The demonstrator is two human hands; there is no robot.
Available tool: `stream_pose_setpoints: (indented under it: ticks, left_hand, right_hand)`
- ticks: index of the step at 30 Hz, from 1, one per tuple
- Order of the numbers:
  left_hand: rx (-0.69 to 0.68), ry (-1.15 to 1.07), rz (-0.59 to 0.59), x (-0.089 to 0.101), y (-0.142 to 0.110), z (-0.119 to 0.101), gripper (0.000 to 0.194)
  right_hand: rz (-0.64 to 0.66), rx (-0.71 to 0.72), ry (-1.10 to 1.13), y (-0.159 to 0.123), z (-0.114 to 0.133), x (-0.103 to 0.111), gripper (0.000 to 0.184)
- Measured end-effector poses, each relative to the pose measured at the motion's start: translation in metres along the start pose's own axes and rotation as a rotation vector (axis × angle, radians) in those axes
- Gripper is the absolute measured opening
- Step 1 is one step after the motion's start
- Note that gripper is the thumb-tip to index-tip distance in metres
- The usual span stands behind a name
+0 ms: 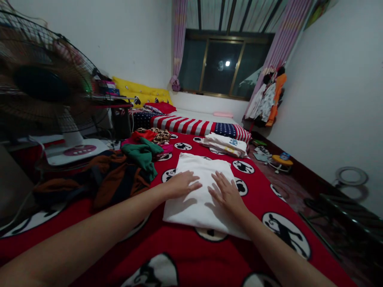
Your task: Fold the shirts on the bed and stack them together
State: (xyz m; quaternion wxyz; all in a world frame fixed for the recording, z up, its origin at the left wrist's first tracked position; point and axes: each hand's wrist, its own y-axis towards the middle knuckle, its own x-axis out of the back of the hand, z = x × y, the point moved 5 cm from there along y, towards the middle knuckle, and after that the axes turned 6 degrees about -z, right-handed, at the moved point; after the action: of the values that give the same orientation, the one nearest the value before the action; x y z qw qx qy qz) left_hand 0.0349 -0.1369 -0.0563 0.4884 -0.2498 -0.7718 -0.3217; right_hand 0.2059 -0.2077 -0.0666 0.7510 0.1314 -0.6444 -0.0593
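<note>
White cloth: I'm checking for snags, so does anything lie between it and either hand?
Nothing visible does: the left hand and right hand are spread over the white cloth, with no other thing between. The green garment lies off to the left and the folded pile beyond the cloth, both clear of the hands.

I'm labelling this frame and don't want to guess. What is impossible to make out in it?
All in the head view:
White folded cloth: its underside is hidden by its upper layer.
Left hand and right hand: the palms are hidden by the backs of the hands.
Electric fan: blurred behind its guard, and cut off by the left edge.
Folded stack of clothes: print too small to read.
</note>
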Motion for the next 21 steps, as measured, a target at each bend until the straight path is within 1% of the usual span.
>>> stream_pose_setpoints:
  ticks: [1, 3, 5, 7, 8, 10, 12, 13, 15, 17, 19, 21]
  left_hand:
    - [0.051, -0.016, -0.097, 0.007, 0.009, 0.007, 0.048]
    - [0.226, -0.031, -0.297, 0.021, 0.025, 0.029, 0.04]
    - [0.413, -0.036, -0.424, 0.028, 0.038, 0.057, 0.038]
    - [0.556, -0.048, -0.474, 0.029, 0.048, 0.085, 0.035]
    - [0.607, -0.056, -0.481, 0.028, 0.053, 0.097, 0.031]
    - [0.681, -0.089, -0.48, 0.024, 0.058, 0.115, 0.026]
    - [0.714, -0.122, -0.47, 0.017, 0.06, 0.122, 0.026]
    - [0.718, -0.134, -0.469, 0.014, 0.059, 0.122, 0.027]
    - [0.713, -0.147, -0.477, 0.008, 0.056, 0.119, 0.031]
    - [0.685, -0.166, -0.511, 0.006, 0.053, 0.115, 0.031]
    - [0.649, -0.211, -0.56, 0.005, 0.051, 0.113, 0.026]
    - [0.588, -0.272, -0.616, 0.006, 0.05, 0.112, 0.021]
  right_hand:
    - [-0.012, 0.024, 0.003, 0.002, 0.003, 0.001, 0.062]
    - [0.026, 0.079, 0.016, 0.008, 0.008, 0.002, 0.059]
    - [0.104, 0.088, 0.048, 0.017, 0.008, 0.006, 0.048]
    - [0.152, 0.046, 0.085, 0.034, 0.004, 0.014, 0.032]
    - [0.147, 0.016, 0.107, 0.044, 0.001, 0.018, 0.027]
    - [0.073, -0.022, 0.163, 0.067, -0.002, 0.025, 0.022]
    - [-0.036, -0.025, 0.247, 0.092, -0.002, 0.025, 0.021]
    - [-0.075, -0.023, 0.296, 0.104, -0.001, 0.022, 0.02]
    - [-0.116, -0.031, 0.402, 0.128, 0.003, 0.01, 0.019]
    - [-0.135, -0.043, 0.476, 0.152, 0.009, -0.004, 0.023]
    - [-0.162, -0.034, 0.489, 0.175, 0.016, -0.014, 0.03]
    - [-0.203, 0.005, 0.47, 0.195, 0.023, -0.019, 0.036]
